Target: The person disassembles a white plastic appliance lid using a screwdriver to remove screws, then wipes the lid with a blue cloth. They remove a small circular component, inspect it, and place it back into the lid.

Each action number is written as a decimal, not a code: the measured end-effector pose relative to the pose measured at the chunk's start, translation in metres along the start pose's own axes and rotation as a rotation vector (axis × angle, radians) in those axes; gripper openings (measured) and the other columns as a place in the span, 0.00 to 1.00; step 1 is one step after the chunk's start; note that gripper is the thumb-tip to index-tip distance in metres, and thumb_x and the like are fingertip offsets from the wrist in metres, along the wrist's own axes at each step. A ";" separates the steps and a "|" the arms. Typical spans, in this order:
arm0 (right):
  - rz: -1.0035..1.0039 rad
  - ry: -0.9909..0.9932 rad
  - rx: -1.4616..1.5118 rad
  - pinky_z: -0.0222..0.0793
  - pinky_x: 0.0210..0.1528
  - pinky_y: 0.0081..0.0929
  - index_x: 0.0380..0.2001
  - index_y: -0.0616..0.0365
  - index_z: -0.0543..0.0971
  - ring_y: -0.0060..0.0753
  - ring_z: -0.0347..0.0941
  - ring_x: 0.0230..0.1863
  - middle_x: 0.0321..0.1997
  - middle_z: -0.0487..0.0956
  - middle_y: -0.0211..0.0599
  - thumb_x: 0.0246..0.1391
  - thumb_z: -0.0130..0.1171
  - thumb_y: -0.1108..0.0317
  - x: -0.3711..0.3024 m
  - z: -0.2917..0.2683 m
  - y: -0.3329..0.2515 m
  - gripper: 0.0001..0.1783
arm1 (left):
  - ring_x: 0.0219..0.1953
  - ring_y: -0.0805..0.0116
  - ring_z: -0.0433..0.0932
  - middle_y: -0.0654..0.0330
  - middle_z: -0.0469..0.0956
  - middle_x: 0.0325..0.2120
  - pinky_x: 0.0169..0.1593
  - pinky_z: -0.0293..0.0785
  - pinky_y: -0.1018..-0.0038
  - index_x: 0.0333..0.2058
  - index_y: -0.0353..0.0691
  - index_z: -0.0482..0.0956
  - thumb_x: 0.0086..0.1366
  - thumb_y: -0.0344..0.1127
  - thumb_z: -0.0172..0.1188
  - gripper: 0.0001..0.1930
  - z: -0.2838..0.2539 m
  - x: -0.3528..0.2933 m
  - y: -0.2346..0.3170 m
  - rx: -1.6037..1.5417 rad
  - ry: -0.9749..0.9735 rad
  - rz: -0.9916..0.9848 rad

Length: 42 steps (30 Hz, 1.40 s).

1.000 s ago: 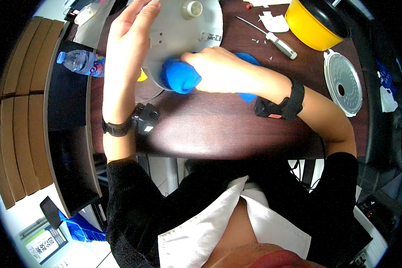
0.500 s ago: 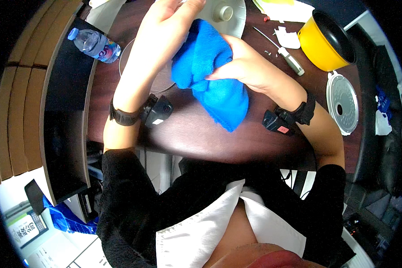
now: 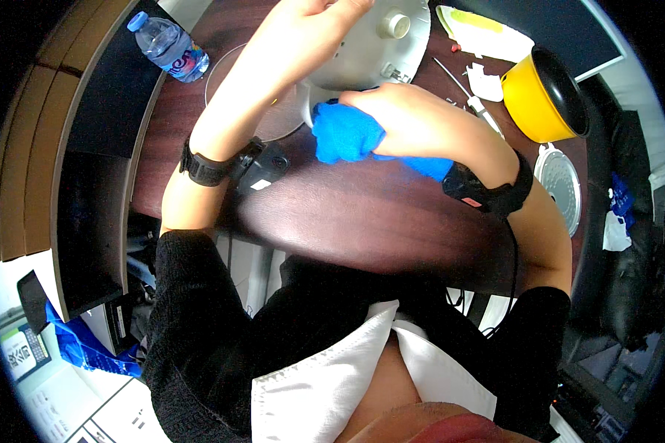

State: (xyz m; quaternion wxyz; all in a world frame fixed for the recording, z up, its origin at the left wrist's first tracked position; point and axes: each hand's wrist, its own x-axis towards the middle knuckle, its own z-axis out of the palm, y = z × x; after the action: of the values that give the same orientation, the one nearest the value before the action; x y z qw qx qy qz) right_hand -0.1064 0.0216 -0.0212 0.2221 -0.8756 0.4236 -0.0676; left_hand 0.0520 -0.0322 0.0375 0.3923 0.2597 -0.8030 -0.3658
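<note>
A bunched blue cloth point(image 3: 347, 133) is in my right hand point(image 3: 395, 111), which is closed on it with the fingers folded out of sight. One end of the cloth trails under my right forearm. Just beyond it lies a silver-grey rounded metal housing point(image 3: 362, 63) with a short round white stub and a small metal bracket. The cloth is close to its near edge; contact is hard to make out. My left hand point(image 3: 321, 26) reaches over the housing's left side, its fingers mostly cut off by the top edge, so its grip is hidden.
A clear round lid point(image 3: 236, 122) lies beneath my left forearm. Far left stands a water bottle point(image 3: 170, 48). To the right are a screwdriver point(image 3: 469, 96), a white plastic piece point(image 3: 485, 83), a yellow pot point(image 3: 536, 100) with a black inside, and a perforated grey disc point(image 3: 558, 181).
My right hand has turned over and gathered the cloth, which hung long toward me before and is now bunched. The left hand has shifted slightly right. The whole view has shifted a little.
</note>
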 end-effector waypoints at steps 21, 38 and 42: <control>0.348 0.612 1.705 0.61 0.58 0.39 0.51 0.65 0.68 0.46 0.70 0.51 0.49 0.74 0.46 0.26 0.50 0.75 -0.160 -0.003 0.041 0.37 | 0.48 0.68 0.70 0.51 0.73 0.45 0.52 0.64 0.76 0.51 0.29 0.68 0.64 0.36 0.49 0.20 -0.004 -0.004 0.009 -0.082 -0.038 -0.103; 0.610 0.488 1.370 0.65 0.52 0.27 0.51 0.64 0.67 0.28 0.71 0.47 0.46 0.75 0.36 0.46 0.58 0.72 -0.240 -0.003 -0.013 0.27 | 0.46 0.65 0.72 0.51 0.74 0.44 0.51 0.66 0.73 0.49 0.32 0.70 0.64 0.41 0.48 0.20 -0.005 -0.002 0.011 -0.038 -0.114 -0.074; 0.935 0.393 0.788 0.67 0.50 0.32 0.51 0.66 0.65 0.39 0.74 0.44 0.42 0.77 0.41 0.40 0.65 0.66 -0.243 0.015 0.003 0.34 | 0.47 0.63 0.72 0.51 0.74 0.45 0.51 0.67 0.71 0.50 0.34 0.70 0.64 0.43 0.48 0.21 0.001 -0.008 0.032 0.008 -0.057 -0.149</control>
State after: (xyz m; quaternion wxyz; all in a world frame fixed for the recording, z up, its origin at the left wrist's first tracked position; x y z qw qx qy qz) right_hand -0.2579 0.2128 -0.0188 0.4514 -0.4224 0.7369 -0.2735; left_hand 0.0512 -0.0069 0.0592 0.3401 0.3097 -0.7938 -0.3980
